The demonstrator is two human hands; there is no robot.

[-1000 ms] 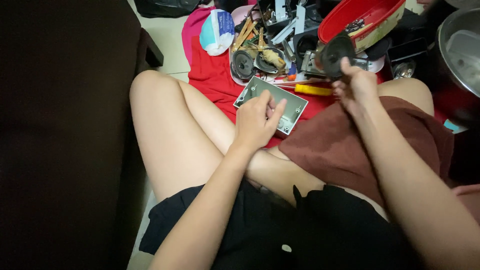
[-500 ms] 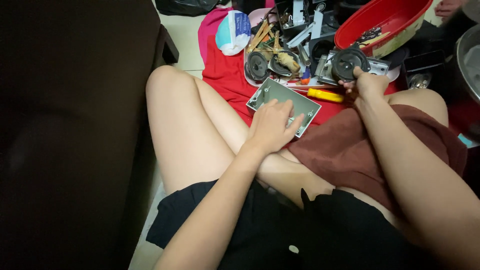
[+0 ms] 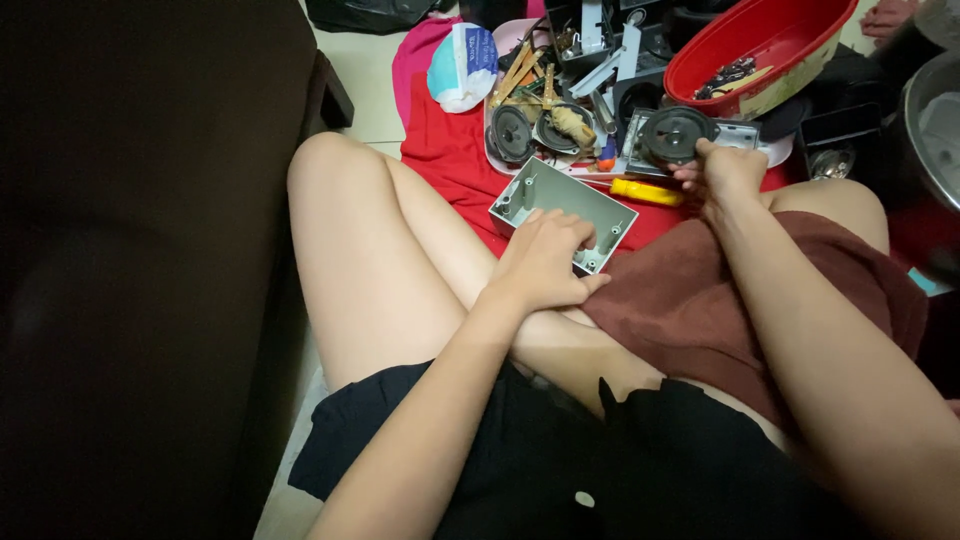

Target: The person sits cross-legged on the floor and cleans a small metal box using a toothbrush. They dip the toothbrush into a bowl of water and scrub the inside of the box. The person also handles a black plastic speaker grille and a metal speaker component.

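I sit cross-legged on the floor. My left hand rests on a grey open plastic case that lies on a red cloth by my knee; the fingers grip its near edge. My right hand is closed on a round black speaker at the edge of a tray of parts. A yellow-handled screwdriver lies between the two hands.
A pink tray holds two more small speakers, tools and scrap parts. A red oval bowl stands behind it, a metal pot at the right. A brown cloth covers my right leg. Dark furniture fills the left.
The right hand has brought the black speaker down toward the tray's edge. The left hand has stayed on the grey case. The view has shifted closer.
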